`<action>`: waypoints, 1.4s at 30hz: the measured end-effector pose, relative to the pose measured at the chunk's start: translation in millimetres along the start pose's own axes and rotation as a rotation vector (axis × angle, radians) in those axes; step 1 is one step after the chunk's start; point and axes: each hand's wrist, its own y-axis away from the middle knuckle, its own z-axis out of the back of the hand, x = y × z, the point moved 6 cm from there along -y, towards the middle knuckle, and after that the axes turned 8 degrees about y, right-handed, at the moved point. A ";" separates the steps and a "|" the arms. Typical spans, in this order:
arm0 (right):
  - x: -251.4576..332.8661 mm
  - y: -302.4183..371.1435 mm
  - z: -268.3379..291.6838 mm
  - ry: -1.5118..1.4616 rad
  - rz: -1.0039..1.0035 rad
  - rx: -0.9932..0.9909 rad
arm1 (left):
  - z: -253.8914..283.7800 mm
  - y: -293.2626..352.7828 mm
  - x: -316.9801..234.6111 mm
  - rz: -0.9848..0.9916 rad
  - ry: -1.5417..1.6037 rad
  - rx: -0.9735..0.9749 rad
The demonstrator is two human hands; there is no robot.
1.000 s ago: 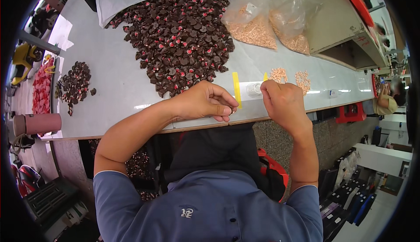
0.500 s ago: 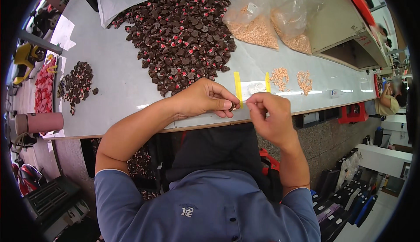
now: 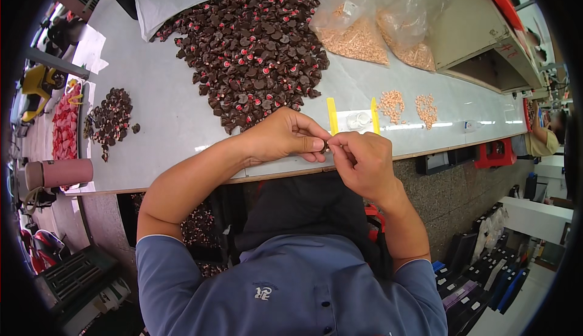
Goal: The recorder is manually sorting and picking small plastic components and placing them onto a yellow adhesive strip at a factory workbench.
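Observation:
My left hand is closed at the table's front edge, pinching a small dark brown piece between thumb and fingers. My right hand comes up against that piece with thumb and forefinger pressed together; whatever is between those fingertips is too small to make out. Just beyond my right hand lies a white patch with yellow tape strips at its sides and a clear blob or shallow dish on it. Two little heaps of small beige bits, a nearer-left heap and a right heap, sit beside it.
A broad pile of dark brown pieces, some with red and white faces, covers the table's middle. Bags of beige bits stand behind, beside a grey box. At left are a smaller dark pile and a pink tumbler.
My right hand has moved left, from beside the white patch to the dark piece. My left hand has stayed almost where it was, still pinching the piece.

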 end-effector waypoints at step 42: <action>-115.2 70.8 35.8 -0.007 -0.278 -0.576 | 135.1 193.9 -83.2 -0.464 -1.683 -1.429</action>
